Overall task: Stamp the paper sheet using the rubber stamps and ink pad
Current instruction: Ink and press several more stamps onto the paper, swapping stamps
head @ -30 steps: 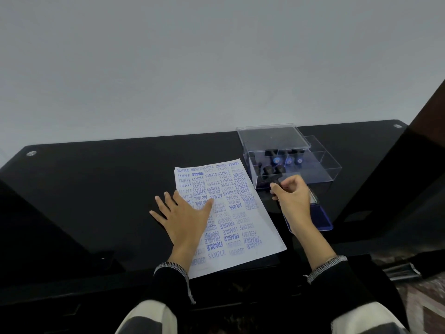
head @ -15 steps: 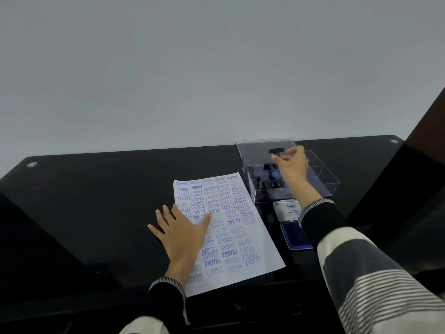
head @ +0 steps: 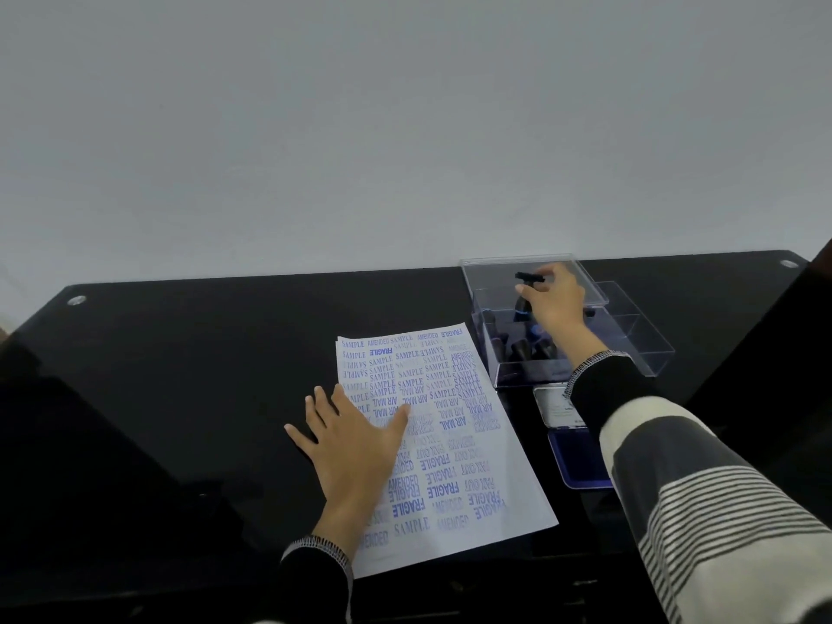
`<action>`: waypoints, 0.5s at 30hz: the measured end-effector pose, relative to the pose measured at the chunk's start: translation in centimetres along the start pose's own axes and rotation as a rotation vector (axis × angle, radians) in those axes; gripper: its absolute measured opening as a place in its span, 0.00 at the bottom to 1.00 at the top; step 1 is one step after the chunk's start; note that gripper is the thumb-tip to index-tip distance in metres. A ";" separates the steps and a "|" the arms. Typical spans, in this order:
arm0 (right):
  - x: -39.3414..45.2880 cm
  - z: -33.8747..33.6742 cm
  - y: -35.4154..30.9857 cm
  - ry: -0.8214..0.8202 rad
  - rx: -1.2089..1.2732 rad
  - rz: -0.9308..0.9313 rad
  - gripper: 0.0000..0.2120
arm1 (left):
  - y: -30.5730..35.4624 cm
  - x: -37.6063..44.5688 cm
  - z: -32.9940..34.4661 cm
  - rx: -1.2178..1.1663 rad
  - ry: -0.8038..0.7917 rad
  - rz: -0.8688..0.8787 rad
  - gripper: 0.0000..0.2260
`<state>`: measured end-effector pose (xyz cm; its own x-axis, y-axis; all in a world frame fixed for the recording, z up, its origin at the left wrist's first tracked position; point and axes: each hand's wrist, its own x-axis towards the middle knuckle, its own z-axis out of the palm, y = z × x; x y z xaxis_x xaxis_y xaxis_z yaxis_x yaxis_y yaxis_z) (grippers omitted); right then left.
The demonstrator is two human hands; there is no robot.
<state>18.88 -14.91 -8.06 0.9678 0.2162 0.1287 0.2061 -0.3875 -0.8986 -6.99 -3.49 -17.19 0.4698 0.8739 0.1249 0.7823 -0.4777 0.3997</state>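
A white paper sheet [head: 450,425] covered in blue stamped words lies on the black glass table [head: 189,362]. My left hand [head: 355,443] presses flat on the sheet's left edge, fingers spread. My right hand [head: 556,304] reaches over the clear plastic stamp box [head: 581,367] and pinches a small black rubber stamp [head: 529,277] above it. More black stamps [head: 522,349] stand inside the box. The open blue ink pad [head: 576,457] lies in front of the box, partly hidden by my right sleeve.
The box's clear lid [head: 499,270] rests across its back half. An open compartment of the box [head: 644,335] extends to the right. The white wall runs along the table's far edge. A dark panel [head: 806,353] stands at the right.
My right hand went from the ink pad up to the stamp box, carrying the black stamp, and now holds it slightly lower over the box. My left hand stayed on the sheet.
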 end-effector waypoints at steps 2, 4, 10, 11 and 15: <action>0.3 0.1 0.0 -0.012 -0.029 0.001 0.16 | 0.0 0.1 0.0 0.009 -0.002 -0.001 0.48; 0.3 0.1 0.2 -0.016 -0.063 0.002 0.16 | 0.0 0.1 0.1 0.010 -0.001 0.001 0.48; 0.6 0.3 1.0 -0.079 -0.138 -0.043 0.10 | 0.0 0.0 0.1 0.012 0.008 0.003 0.48; 0.8 0.4 1.2 -0.108 -0.155 -0.063 0.09 | 0.0 0.0 0.1 0.011 0.008 0.002 0.48; 1.2 0.6 0.9 -0.175 -0.283 -0.143 0.05 | 0.0 0.1 0.1 0.014 0.008 0.001 0.48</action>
<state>20.14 -14.40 -8.94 0.8920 0.4269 0.1486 0.3928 -0.5695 -0.7221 -6.95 -3.44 -17.29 0.4671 0.8743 0.1321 0.7876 -0.4793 0.3873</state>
